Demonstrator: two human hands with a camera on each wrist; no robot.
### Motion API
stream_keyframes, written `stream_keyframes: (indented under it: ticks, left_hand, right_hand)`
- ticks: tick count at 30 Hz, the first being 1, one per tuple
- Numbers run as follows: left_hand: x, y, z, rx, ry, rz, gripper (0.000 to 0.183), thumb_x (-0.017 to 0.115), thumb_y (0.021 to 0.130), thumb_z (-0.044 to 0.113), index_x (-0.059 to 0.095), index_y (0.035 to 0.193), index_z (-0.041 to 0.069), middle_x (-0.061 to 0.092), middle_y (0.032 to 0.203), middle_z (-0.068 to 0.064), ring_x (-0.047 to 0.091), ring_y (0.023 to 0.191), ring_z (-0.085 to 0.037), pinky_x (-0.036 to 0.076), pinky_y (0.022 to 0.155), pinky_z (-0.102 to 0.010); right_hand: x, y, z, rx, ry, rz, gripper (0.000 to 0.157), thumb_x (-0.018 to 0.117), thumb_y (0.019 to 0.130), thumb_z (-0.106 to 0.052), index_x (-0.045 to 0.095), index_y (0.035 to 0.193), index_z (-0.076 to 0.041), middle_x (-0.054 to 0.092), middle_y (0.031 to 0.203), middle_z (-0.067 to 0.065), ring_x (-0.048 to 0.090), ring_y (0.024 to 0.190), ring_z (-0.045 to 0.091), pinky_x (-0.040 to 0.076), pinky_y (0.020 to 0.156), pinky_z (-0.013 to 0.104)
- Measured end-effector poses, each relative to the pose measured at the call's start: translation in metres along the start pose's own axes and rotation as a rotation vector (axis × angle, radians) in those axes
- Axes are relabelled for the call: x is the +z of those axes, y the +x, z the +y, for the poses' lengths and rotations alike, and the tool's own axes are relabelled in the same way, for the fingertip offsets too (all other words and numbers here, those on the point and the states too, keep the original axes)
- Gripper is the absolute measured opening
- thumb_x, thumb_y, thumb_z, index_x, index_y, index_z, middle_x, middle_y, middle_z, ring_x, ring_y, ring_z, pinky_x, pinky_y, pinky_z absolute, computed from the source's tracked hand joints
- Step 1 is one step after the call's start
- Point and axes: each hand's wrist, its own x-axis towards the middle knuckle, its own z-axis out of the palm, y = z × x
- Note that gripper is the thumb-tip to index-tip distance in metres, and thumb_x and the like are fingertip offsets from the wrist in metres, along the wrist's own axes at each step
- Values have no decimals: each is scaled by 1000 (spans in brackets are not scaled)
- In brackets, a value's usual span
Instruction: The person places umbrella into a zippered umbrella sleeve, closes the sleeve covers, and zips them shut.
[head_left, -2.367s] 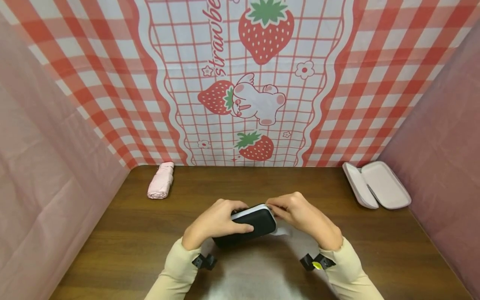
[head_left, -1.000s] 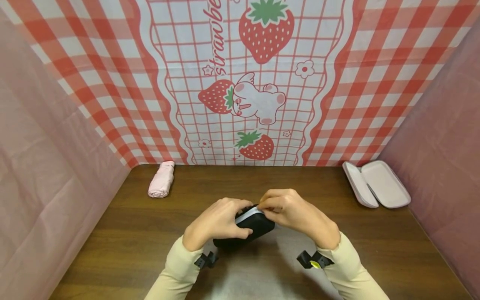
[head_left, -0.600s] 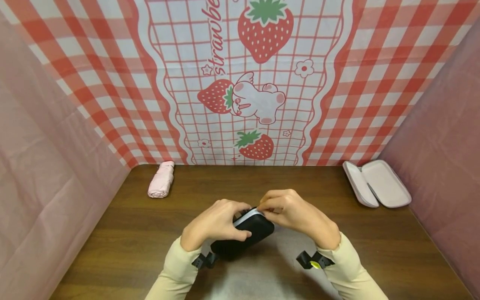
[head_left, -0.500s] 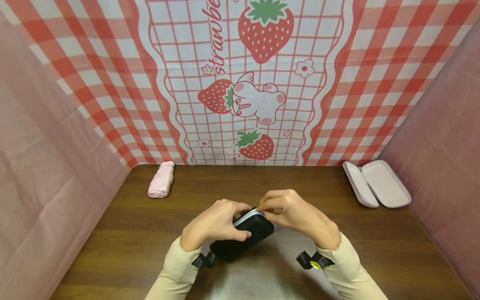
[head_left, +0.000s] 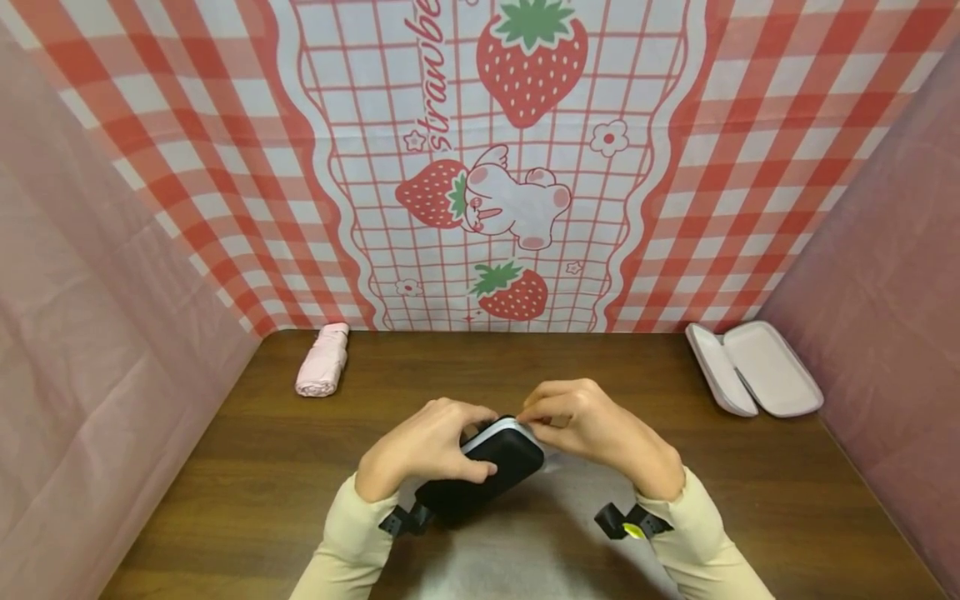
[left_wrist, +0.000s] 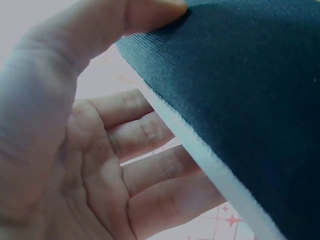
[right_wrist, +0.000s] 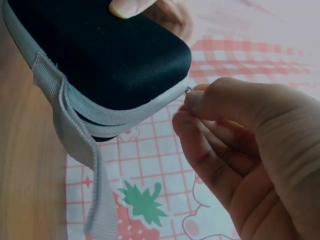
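A black zip case (head_left: 504, 460) with a white zip band (right_wrist: 145, 107) is held up tilted over the table's front middle. My left hand (head_left: 420, 446) grips it, thumb (left_wrist: 150, 15) on the black face and fingers behind the far side. At the case's upper right corner, my right hand (head_left: 600, 429) pinches a small metal zip pull (right_wrist: 188, 90) between thumb and fingertips. A pale grey wrist strap (right_wrist: 75, 135) hangs from the band, and the two edges of the band stand slightly apart near it. The inside of the case is hidden.
A rolled pink cloth (head_left: 322, 360) lies at the back left of the wooden table (head_left: 225, 500). An unfolded light grey case (head_left: 772, 371) rests at the back right. Behind stands a checked strawberry curtain (head_left: 525, 167), with pink cloth walls at both sides.
Over the whole span, the right hand has shifted left along the zip band and the case has tilted more steeply. In the last half second, the case has moved slightly left and down.
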Motion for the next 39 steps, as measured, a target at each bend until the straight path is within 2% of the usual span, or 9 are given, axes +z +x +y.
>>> stream_keyframes:
  ticks: [8,17,22,27,31,39]
  left_hand:
    - [0,-6,-7,-33,-72,44,55,84,76,32,70,125,11,73,92,7,63,76,-1,52,67,-21]
    - [8,-3,-9,-78,-154,76,54,83,79,37,65,125,14,73,100,5,64,76,-4,54,69,-24]
    - [11,1,-7,-19,-186,125,44,79,86,44,69,120,17,72,90,8,65,72,-3,54,65,-22]
    - [13,3,-4,20,-169,184,40,81,86,42,72,115,15,71,89,8,65,70,-4,54,63,-20]
    - [12,3,-3,28,-154,202,43,81,84,37,72,119,13,73,91,6,65,71,-3,54,65,-20]
    - [9,0,-5,55,-166,210,42,81,84,36,74,117,12,74,87,5,65,69,-1,54,62,-20]
  right_hand:
    - [3,-7,0,50,29,41,23,81,75,13,81,90,-5,74,87,2,69,76,9,56,63,17]
    - [8,-5,-2,69,-7,110,20,78,78,13,80,89,-4,75,87,2,70,76,9,54,62,15]
    - [7,-5,-1,45,-23,135,21,78,77,14,79,89,-3,75,87,2,69,76,10,54,64,15]
    - [7,-4,-1,53,-13,122,21,78,79,13,80,92,-3,75,90,1,70,79,10,55,67,15]
    - [7,-4,0,39,-1,124,23,78,77,15,79,93,-2,75,91,2,70,79,11,55,68,16]
    - [9,-3,1,-7,0,137,26,78,75,16,79,93,-3,75,90,5,71,79,13,57,68,18]
